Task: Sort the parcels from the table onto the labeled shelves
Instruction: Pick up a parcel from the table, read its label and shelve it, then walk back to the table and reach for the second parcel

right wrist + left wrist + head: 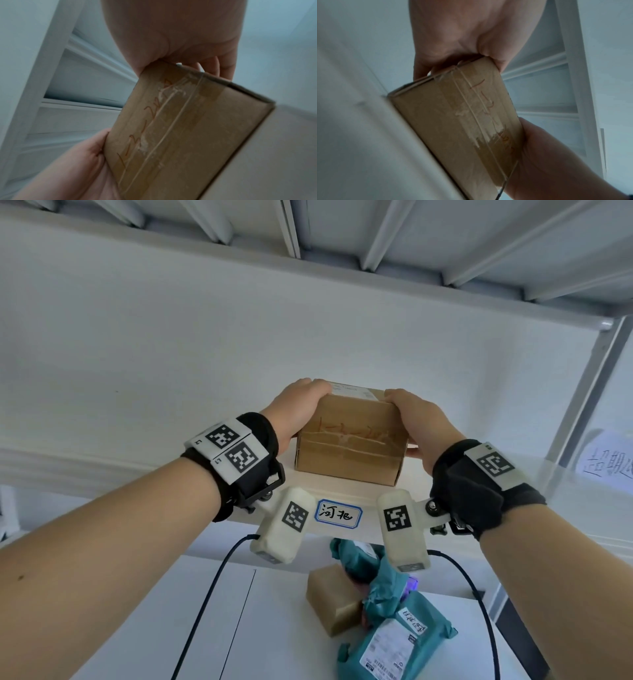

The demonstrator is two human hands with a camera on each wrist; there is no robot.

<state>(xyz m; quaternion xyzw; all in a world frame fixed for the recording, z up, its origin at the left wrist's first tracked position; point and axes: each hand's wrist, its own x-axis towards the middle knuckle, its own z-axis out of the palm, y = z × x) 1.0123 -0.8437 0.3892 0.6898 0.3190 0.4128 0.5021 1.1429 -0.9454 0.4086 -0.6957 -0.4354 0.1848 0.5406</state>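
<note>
A taped brown cardboard box (349,443) with red handwriting on its near face sits on the front of a white shelf (346,491). That shelf carries a blue-bordered handwritten label (338,514). My left hand (296,409) grips the box's left end, fingers curled over its top edge. My right hand (419,419) grips the right end the same way. The left wrist view shows the box (462,121) resting against the shelf, held by the left hand (452,44). The right wrist view shows the box (180,135) and the right hand (185,37).
Below the shelf, a white table (178,621) holds a small brown box (334,599) and several teal mailer bags (394,642). Another shelf's underside (342,244) hangs overhead. A metal upright (582,392) stands at the right, with a paper sign (606,463) beside it.
</note>
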